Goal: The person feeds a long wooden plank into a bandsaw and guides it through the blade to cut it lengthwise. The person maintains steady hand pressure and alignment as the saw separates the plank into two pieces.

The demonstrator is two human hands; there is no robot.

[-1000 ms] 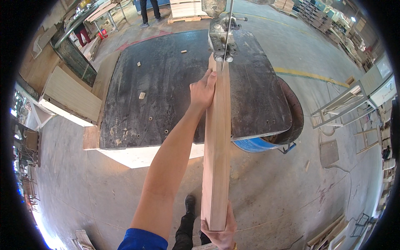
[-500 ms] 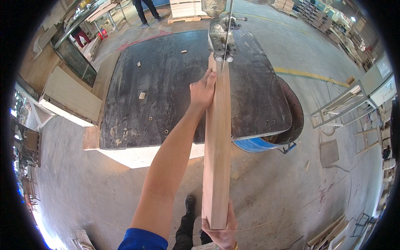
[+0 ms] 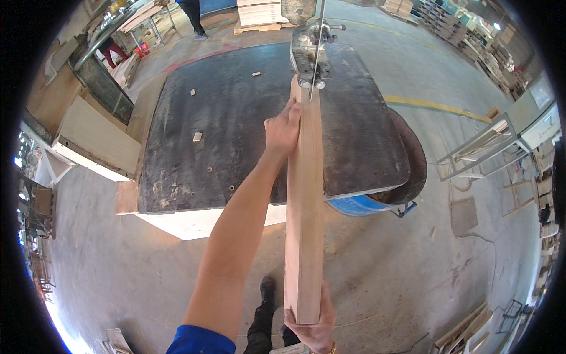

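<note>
Wrapped around the near end of a long, pale, squared wooden beam (image 3: 306, 236) with the bare right hand (image 3: 315, 330); pressed to its left side, farther up, with the bare left hand (image 3: 283, 133) (too hidden to tell how curled). Laid over a scuffed black flat table (image 3: 230, 118), meeting a thin upright metal blade (image 3: 316, 53). Could veer if pushed unevenly, droop if let go at the overhanging end, or cut the left hand if slid too close.

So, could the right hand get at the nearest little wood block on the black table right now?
Probably not easily. The right hand is cupped around the near end of the long wooden beam, and the left forearm lies across the way to the little wood block.
</note>
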